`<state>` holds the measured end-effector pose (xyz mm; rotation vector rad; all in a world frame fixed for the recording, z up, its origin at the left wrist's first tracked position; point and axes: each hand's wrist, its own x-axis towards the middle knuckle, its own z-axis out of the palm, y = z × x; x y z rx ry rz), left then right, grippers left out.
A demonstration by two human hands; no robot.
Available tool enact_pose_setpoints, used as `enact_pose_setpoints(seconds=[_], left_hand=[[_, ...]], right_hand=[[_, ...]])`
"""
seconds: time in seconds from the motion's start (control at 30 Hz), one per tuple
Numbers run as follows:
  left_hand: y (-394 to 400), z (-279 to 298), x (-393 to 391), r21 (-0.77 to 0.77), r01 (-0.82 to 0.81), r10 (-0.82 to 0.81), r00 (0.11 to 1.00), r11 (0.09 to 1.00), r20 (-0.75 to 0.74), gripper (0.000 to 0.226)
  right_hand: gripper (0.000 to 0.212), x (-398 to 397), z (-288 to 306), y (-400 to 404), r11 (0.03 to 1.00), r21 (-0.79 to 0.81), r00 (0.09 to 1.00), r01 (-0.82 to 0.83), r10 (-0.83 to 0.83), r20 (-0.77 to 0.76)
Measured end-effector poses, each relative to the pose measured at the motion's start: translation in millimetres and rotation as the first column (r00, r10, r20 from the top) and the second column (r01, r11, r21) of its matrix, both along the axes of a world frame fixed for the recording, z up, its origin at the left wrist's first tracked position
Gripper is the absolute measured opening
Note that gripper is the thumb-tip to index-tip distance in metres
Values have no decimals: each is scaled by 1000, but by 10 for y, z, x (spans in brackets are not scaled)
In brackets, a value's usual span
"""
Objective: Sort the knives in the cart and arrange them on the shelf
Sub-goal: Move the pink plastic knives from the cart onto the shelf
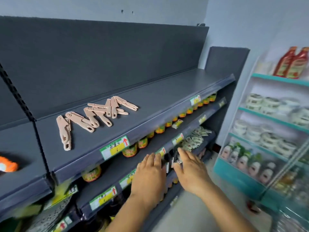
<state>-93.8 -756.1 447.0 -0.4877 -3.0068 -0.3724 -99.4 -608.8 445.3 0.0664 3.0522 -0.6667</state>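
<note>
Several pink folded knives lie in a loose row on the left part of the dark grey top shelf. Below that shelf's front edge, my left hand and my right hand face each other with fingers stretched out. Between them they press a blurred bundle of several black-and-white knives. The bundle is mostly hidden by my fingers. The cart is out of view.
Lower shelves hold jars with orange and green labels and small sachets, with price tags along the edges. An orange item sits at far left. A teal rack of goods stands to the right.
</note>
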Motion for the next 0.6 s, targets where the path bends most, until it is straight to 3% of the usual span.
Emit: enact_pose_setpoints(seconds=[0.3, 0.6], left_hand=[[738, -729, 800, -20, 213, -200, 942, 977, 268, 60], [1725, -1129, 1499, 66, 452, -442, 817, 890, 369, 57]], right_hand=[[59, 1252, -772, 649, 955, -12, 939, 298, -290, 183], [58, 2338, -1212, 1507, 808, -54, 784, 587, -551, 286]])
